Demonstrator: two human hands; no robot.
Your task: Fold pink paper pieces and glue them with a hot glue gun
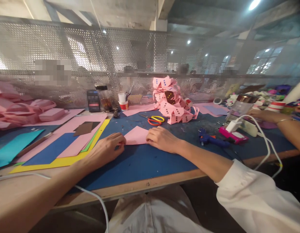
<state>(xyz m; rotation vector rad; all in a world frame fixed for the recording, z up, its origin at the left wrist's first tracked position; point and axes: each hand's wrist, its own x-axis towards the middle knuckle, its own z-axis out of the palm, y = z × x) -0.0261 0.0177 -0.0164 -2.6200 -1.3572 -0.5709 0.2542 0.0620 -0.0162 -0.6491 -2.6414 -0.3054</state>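
A pink sheet of paper [136, 136] with a peaked top edge lies on the blue table mat between my two hands. My left hand [111, 147] pinches its left corner, fingers curled with thumb and forefinger together. At the right corner my right hand [161, 137] holds the sheet, its fingers bent and closed over the edge. Just behind the paper rest scissors [156, 120] with red and yellow handles. Beyond them stands a pile of folded pink paper pieces [172, 100] with dark and blue dots.
Colored sheets [52, 147] lie at left, beside pink paper strips [26, 108]. A blue glue gun [213, 138], a magenta power strip [233, 134] and a clear jar [242, 108] are on the right. Another person's hand [263, 115] is there. White cables [268, 142] hang over the edge.
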